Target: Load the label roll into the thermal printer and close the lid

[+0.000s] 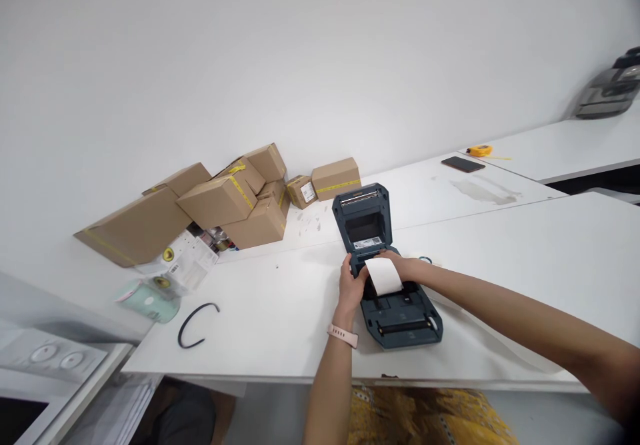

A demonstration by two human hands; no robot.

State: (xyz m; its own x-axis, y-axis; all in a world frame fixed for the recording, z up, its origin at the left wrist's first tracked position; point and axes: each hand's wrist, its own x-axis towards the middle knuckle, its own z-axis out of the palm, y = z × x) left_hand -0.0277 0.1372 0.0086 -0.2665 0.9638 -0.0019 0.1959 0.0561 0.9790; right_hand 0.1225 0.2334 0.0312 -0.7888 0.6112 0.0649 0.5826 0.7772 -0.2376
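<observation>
A dark blue-grey label printer [407, 328] stands on the white table with its lid [363, 215] swung up. Inside its bay is a roll of white label paper [384, 276], a strip of it curving toward me. My left hand [352, 288], with a pink band at the wrist, is closed around the printer's left side wall, thumb close to the roll's edge. From the right, my right hand [400, 265] reaches into the bay and grips the roll at its far right side; its fingertips are partly hidden.
Cardboard boxes [217, 202] are piled against the wall at left. Nearer lie a mint-green container [150, 302] and a black curved band [184, 325]. A phone [463, 164] and a yellow tape measure [479, 151] rest far right. Table seams run behind the printer.
</observation>
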